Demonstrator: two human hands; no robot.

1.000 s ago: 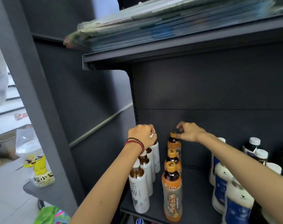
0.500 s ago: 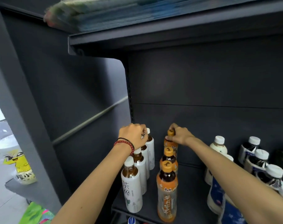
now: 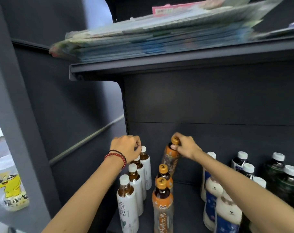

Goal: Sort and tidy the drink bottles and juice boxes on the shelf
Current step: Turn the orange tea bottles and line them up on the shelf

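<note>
A row of white-labelled tea bottles (image 3: pixel 128 206) with white caps runs front to back at the shelf's left end. My left hand (image 3: pixel 127 147), with red and black bead bracelets on the wrist, is closed over the top of one near the back. Beside it stand orange-capped tea bottles (image 3: pixel 163 206) in a second row. My right hand (image 3: pixel 184 147) grips the neck of the rearmost orange-capped bottle (image 3: pixel 170 158), which is raised and tilted to the right above its row.
White-and-blue bottles (image 3: pixel 211 199) and dark white-capped bottles (image 3: pixel 277 174) fill the shelf's right side. Bare dark shelf floor (image 3: pixel 186 204) lies between the rows. The upper shelf (image 3: pixel 176 64) holds a stack of flat packets. A yellow cartoon bag (image 3: pixel 10 190) lies outside at left.
My right hand has lifted the rearmost orange-capped bottle up out of its row and tilted it. My left hand stays on the white bottle's top. The camera has tipped upward.
</note>
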